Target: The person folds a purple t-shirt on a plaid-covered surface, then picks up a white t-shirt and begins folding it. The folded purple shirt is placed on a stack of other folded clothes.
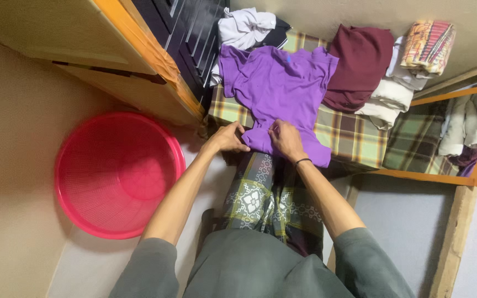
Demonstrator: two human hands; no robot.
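Pinching the near hem of the purple cotton t-shirt (279,88) spread flat on the plaid-covered bed (354,140), left hand (228,138) and right hand (286,139) grip it closed, folding barely begun, sleeves unfolded, red round plastic basket (118,174) beside.

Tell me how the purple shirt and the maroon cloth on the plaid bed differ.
The purple shirt is spread flat; the maroon cloth lies folded in a heap. Both hands, left hand and right hand, grip the purple shirt's near edge; nothing touches the maroon cloth. Both rest on the plaid bed.
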